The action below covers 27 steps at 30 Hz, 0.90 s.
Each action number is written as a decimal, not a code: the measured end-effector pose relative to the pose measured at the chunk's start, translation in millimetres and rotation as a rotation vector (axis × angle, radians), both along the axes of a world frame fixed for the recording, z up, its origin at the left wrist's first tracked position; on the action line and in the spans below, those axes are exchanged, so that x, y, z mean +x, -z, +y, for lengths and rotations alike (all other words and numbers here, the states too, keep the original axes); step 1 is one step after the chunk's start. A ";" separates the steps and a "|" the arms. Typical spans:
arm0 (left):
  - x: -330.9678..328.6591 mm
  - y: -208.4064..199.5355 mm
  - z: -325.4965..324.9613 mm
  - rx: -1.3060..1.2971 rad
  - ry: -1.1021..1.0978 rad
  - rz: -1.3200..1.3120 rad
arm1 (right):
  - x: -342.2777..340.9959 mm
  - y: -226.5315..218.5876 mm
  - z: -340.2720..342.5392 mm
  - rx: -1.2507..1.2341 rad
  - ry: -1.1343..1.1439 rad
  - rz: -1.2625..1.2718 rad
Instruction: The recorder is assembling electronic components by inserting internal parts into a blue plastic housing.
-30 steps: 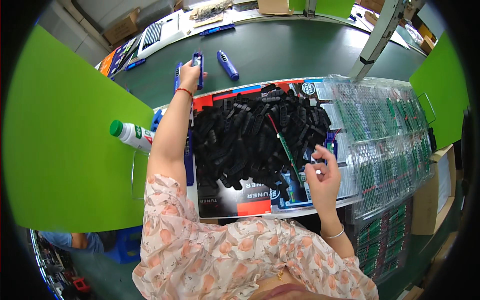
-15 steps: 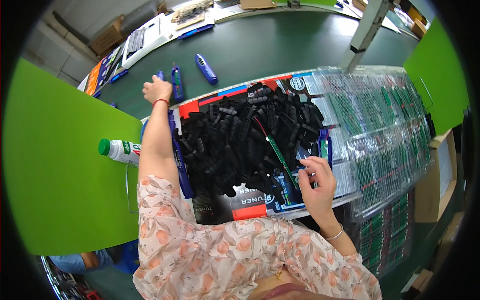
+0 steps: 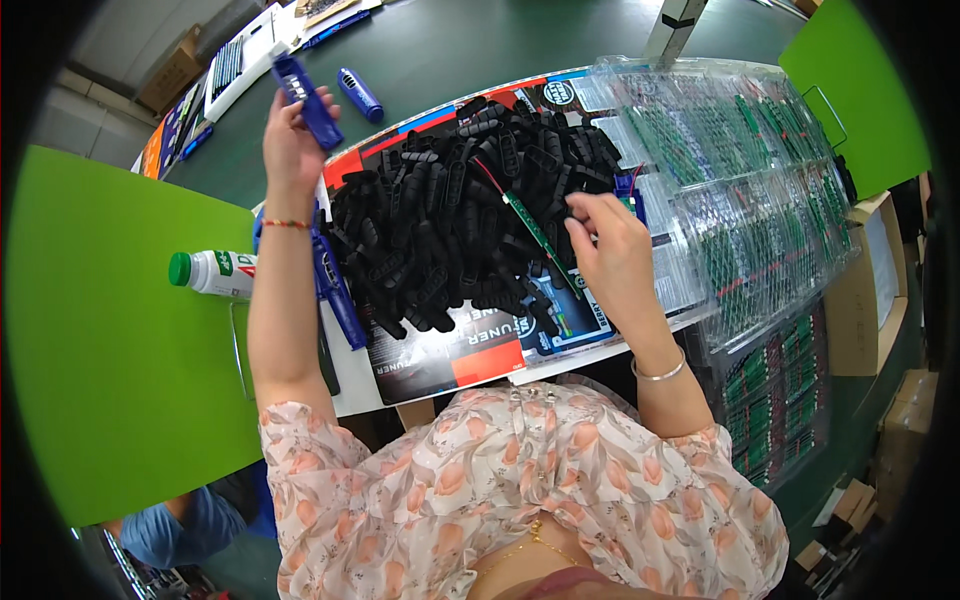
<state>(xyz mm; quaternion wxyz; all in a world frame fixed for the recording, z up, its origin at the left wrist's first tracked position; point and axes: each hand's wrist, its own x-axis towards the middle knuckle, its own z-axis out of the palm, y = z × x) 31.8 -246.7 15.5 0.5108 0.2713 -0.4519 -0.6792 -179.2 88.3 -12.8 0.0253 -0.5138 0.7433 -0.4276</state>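
My left hand (image 3: pixel 294 148), at the far left of the work surface, is closed round a blue plastic casing (image 3: pixel 305 100), long and tilted. Another blue edge shows beside it; I cannot tell whether it is a second piece. Over the right side of a heap of small black ribbed plastic parts (image 3: pixel 435 215) is my right hand (image 3: pixel 612 240), its fingers bent and drawn together. Whatever its fingertips hold, if anything, is hidden. Next to them a narrow green circuit board (image 3: pixel 538 236) with red wire lies on the heap. Behind the fingers a blue casing (image 3: pixel 638 205) is partly covered.
Blue casings (image 3: pixel 338 290) lie along the heap's left edge, and one casing (image 3: pixel 360 95) lies beyond. Clear trays of green boards (image 3: pixel 740 150) occupy the right. A white bottle (image 3: pixel 215 272) with a green cap is beside the left green panel (image 3: pixel 120 330). A post (image 3: pixel 675 35) rises at the back.
My left hand has lifted a blue casing off the far left surface. My right hand has moved a little farther over the heap's right side, nearer the blue casing there. The whole view has shifted.
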 end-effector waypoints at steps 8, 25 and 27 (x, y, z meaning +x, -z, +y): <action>-23.1 -10.7 150.4 0.229 0.234 -0.082 | -7.1 1.0 -7.1 0.084 -0.106 0.080; -50.4 67.4 -89.7 -0.462 -0.438 -1.673 | -13.1 -2.3 40.1 -0.264 0.159 -0.521; -50.2 62.1 -93.3 -0.472 -0.458 -1.661 | -14.8 -0.2 40.9 -0.275 0.157 -0.608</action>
